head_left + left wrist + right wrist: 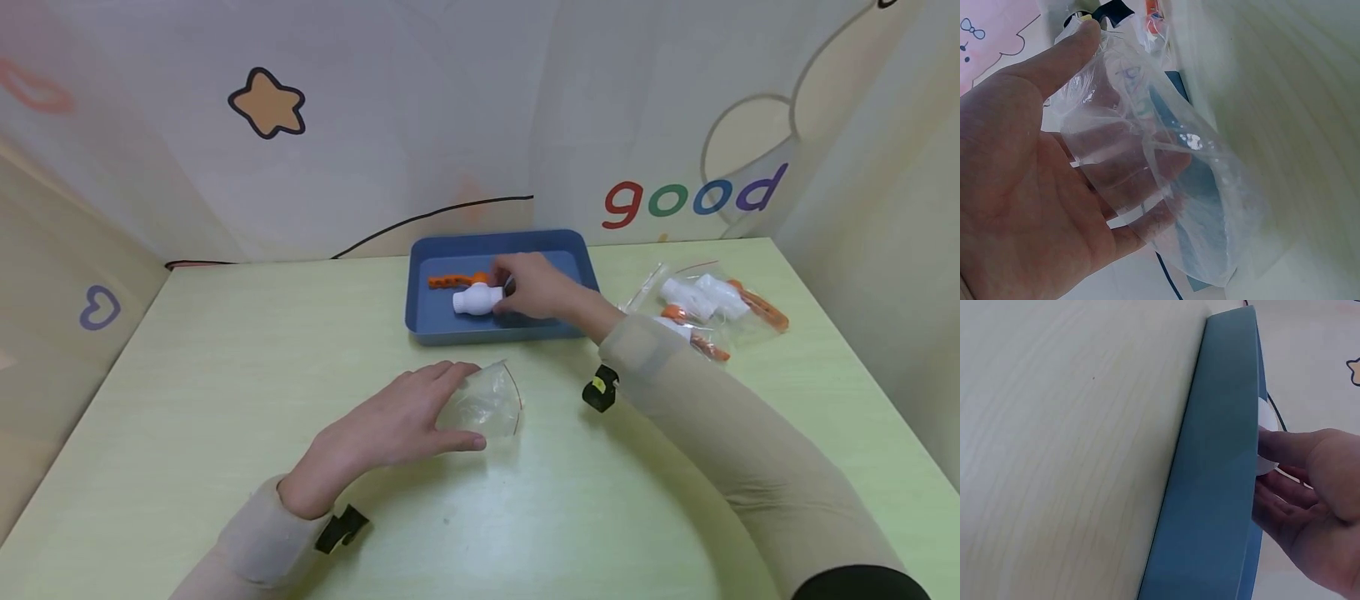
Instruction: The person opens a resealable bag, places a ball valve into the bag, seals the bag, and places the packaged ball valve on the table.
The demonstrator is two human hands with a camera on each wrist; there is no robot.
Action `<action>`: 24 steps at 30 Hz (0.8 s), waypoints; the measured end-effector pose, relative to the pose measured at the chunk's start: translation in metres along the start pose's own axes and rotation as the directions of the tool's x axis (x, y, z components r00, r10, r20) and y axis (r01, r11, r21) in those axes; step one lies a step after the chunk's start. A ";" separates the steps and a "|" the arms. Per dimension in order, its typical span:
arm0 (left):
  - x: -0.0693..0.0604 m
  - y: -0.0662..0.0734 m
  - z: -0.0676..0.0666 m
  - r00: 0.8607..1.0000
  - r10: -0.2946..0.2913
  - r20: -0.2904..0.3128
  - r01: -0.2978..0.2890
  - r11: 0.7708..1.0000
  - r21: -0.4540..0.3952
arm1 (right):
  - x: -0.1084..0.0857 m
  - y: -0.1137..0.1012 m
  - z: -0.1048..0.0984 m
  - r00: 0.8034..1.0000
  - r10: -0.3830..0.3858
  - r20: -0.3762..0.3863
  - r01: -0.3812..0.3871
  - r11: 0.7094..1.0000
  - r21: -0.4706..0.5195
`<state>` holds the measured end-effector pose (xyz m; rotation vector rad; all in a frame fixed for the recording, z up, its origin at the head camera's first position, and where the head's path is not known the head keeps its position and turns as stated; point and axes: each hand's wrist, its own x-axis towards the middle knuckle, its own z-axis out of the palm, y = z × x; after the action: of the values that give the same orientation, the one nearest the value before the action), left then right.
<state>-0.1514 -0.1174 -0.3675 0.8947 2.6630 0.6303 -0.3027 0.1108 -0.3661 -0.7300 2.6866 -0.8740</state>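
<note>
A white ball valve (477,299) with an orange lever handle (451,282) lies in the blue tray (495,338). Its right end is gripped by my right hand (542,287), thumb and fingers around the white body. The right wrist view shows the tray's wall hiding part of the white valve (1265,425) and the fingertips. My left hand (397,421) is nearer to me, thumb and fingers spread wide apart. A clear plastic bag (491,404) stands loosely between them. In the left wrist view the thumb touches the bag's edge and the fingers show through the film.
To the right of the tray, clear bags (708,304) hold more white fittings with orange handles. A printed cloth (420,125) hangs behind the table (225,350), just beyond the tray.
</note>
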 end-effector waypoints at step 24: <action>0.000 -0.005 -0.001 0.998 0.047 -0.032 -0.048 0.998 -0.029 | -0.042 -0.003 -0.012 0.973 0.061 -0.221 -0.015 0.978 0.206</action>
<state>-0.1542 -0.1212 -0.3685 0.9504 2.6594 0.6985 -0.2699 0.1368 -0.3522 -0.5607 2.7352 -1.2687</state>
